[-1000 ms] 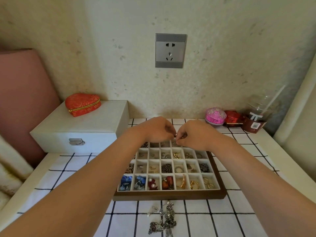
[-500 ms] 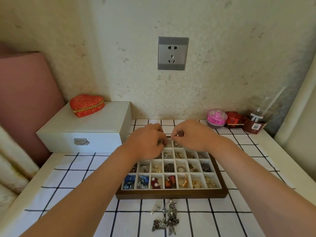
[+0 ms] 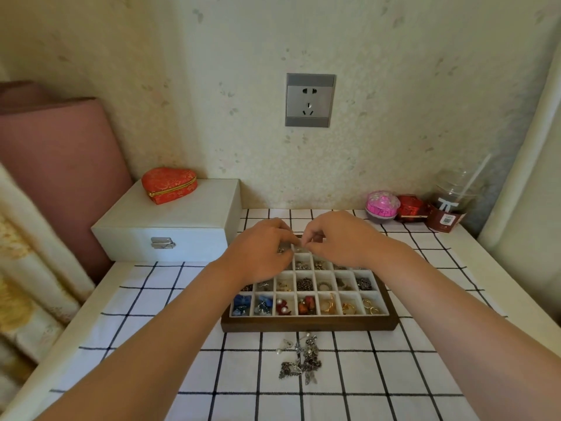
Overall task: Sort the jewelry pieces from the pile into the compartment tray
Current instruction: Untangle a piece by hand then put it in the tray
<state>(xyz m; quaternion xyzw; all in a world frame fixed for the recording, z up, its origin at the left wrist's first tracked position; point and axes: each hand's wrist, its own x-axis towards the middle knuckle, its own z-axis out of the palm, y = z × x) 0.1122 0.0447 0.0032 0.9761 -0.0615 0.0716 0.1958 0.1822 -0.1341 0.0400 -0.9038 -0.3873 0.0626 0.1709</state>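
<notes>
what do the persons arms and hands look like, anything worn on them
The left arm and right arm are bare for their whole visible length, with no sleeves in view. There is no watch, bracelet or glove at either wrist, or on the left hand or right hand. Rings cannot be ruled out, since the fingers are mostly hidden.

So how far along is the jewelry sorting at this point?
Done: most visible compartments of the tray hold pieces, with blue, red and gold in the near row. In hand: the left hand and right hand meet over the far row, pinching what looks like a small silver piece. Left: a tangled silver pile on the checked cloth in front of the tray.
</notes>
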